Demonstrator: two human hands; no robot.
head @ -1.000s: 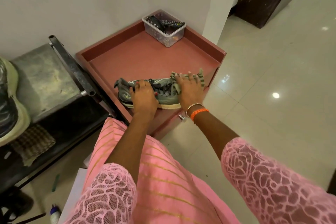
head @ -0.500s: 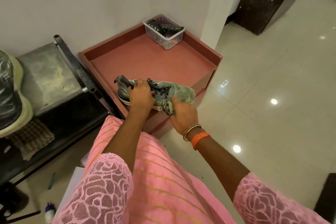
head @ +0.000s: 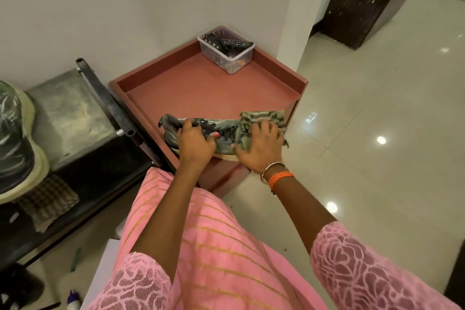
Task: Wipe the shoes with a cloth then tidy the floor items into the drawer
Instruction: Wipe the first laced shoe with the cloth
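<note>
A grey-green laced shoe [head: 227,131] lies on its side at the front edge of the red-brown cabinet top [head: 201,88]. My left hand [head: 195,142] grips the shoe over its opening and laces, near the heel. My right hand [head: 261,146] presses a striped green-grey cloth [head: 264,118] onto the toe end, fingers spread flat on it. The cloth hides the toe of the shoe.
A clear plastic box [head: 226,49] of remote controls stands in the cabinet's back corner. Left is a dark metal rack [head: 108,103] with a pale shoe [head: 20,143] and a checked cloth [head: 47,199]. Small items [head: 74,259] lie on the tiled floor [head: 377,158] below left.
My right hand has swept the cloth from the shoe's near side back up over the toe. The left hand keeps its hold near the heel.
</note>
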